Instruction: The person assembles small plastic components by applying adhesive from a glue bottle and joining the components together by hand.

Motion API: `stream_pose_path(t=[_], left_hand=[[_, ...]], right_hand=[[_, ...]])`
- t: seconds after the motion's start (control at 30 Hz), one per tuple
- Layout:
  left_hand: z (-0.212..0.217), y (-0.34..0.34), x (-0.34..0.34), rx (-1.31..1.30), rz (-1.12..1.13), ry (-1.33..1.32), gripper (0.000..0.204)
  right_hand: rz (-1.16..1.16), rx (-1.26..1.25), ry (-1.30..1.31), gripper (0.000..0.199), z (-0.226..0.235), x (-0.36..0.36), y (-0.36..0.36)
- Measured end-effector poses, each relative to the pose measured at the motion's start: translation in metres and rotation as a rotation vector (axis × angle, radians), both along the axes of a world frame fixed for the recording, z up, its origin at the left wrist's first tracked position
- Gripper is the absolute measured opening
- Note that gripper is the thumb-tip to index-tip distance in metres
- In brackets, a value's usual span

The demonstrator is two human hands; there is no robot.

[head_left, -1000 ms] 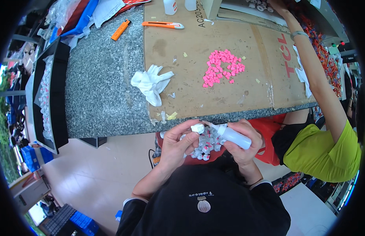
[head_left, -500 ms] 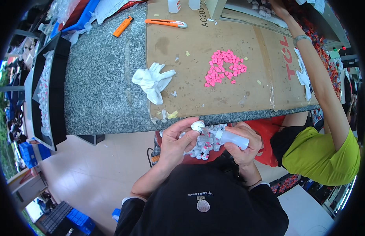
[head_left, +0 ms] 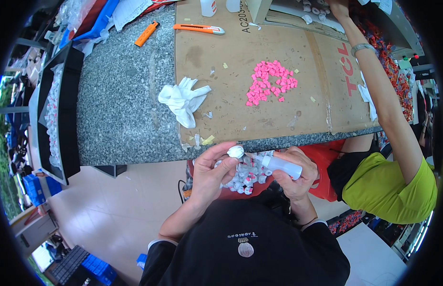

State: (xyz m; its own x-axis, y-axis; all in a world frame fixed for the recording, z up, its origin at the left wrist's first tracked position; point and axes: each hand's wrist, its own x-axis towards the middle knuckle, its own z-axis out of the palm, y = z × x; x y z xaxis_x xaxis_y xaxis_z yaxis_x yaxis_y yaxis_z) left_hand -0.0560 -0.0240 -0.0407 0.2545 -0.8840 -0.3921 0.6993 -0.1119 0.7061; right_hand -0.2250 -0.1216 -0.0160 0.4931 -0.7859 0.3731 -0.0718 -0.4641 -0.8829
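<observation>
Between the thumb and fingers of my left hand (head_left: pixel 210 170) is a small round white piece (head_left: pixel 236 152). My right hand (head_left: pixel 298 174) is wrapped round a translucent white squeeze bottle (head_left: pixel 284 168), whose narrow tip points left toward the piece. A small gap seems to separate tip and piece. Below both hands, many small white pieces with pink spots (head_left: pixel 247 177) lie heaped at my lap in a red container, partly hidden by my hands. On the cardboard ahead sits a cluster of small bright pink pieces (head_left: pixel 269 81).
A crumpled white cloth glove (head_left: pixel 184 101) lies on the cardboard sheet (head_left: pixel 221 119). Beyond it are an orange cutter (head_left: pixel 198 29) and an orange lighter-like object (head_left: pixel 146 34). A black bin (head_left: pixel 69 109) stands left. At right, a co-worker's arm (head_left: pixel 381 86) reaches toward the back.
My left hand has shifted slightly left with the white piece, which has turned a little and sits farther from the bottle tip. The right hand barely moves. The co-worker's hand has shifted slightly.
</observation>
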Motion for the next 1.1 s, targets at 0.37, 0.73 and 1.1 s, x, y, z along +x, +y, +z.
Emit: stream_pose_path(t=[0.37, 0.73, 1.1], left_hand=[[-0.002, 0.002, 0.002, -0.016, 0.002, 0.023, 0.030], [0.001, 0.006, 0.002, 0.059, 0.001, 0.036, 0.029], [-0.004, 0.004, 0.002, 0.023, -0.023, 0.001, 0.027]], right_hand=[[-0.016, 0.168, -0.047, 0.035, -0.002, -0.004, -0.002], [-0.063, 0.046, 0.143, 0.030, -0.015, 0.062, -0.032], [-0.360, -0.155, 0.304, 0.017, -0.013, 0.028, -0.069]])
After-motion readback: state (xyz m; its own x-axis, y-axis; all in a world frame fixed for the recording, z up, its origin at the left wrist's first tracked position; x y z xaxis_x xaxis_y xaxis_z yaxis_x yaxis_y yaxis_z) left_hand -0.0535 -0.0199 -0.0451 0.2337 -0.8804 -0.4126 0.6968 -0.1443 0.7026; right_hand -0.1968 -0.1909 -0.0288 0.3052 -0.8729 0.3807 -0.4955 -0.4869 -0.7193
